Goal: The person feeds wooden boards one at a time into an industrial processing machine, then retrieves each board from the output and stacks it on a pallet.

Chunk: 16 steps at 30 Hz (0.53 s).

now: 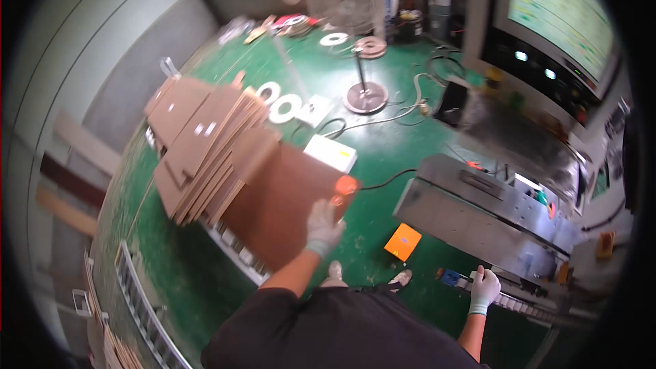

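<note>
My left hand (pixel 322 227), in a white glove, grips the right edge of a large brown cardboard sheet (pixel 277 205) held flat in front of me. The sheet lies against a fanned stack of brown cardboard sheets (pixel 205 140) further left. My right hand (pixel 484 288), also gloved, is closed over the near rail of a grey metal conveyor machine (pixel 478 215) at my right. My shoes show on the green floor between the two hands.
A pedestal fan (pixel 348 0) stands ahead, with white rings (pixel 283 106), a white box (pixel 330 152) and cables around its base. An orange box (pixel 403 240) lies by the machine. A control panel with a screen (pixel 560 20) is at the upper right, a roller rack (pixel 143 311) at the lower left.
</note>
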### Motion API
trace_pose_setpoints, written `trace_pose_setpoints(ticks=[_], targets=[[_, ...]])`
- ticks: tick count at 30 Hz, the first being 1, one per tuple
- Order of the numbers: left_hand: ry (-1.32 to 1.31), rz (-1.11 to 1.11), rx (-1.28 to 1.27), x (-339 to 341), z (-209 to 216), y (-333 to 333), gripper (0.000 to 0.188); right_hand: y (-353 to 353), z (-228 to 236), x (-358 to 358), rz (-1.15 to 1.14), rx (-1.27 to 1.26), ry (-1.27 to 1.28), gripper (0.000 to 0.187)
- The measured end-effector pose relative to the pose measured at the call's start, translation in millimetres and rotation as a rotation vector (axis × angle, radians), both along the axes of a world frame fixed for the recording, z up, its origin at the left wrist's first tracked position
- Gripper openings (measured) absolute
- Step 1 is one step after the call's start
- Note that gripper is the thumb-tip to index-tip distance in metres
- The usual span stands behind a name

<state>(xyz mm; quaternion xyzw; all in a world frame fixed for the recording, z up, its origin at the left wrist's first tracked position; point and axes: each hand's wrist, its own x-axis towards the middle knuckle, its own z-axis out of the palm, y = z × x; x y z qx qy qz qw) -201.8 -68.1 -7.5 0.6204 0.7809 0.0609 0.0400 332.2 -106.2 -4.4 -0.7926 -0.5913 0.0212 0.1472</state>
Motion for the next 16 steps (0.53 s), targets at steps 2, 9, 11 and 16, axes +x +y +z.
trace_pose_setpoints(ticks=[2, 9, 11, 16], targets=[[-0.063, 0.385, 0.195, -92, -43, -44, 0.068, 6, 6, -29, 0.022, -0.039, 0.043, 0.054], [-1.212, 1.054, 0.973, -363, -65, -110, 0.025, 20, 17, -104, 0.008, -0.058, -0.021, 0.05], [-1.457, 0.863, 1.016, -452, -44, -124, 0.03, 27, 9, -131, 0.069, -0.107, -0.165, 0.041], [-1.569, 1.102, 1.037, -521, 29, -44, 0.068, 33, -49, -201, 0.063, -0.147, 0.299, 0.038]])
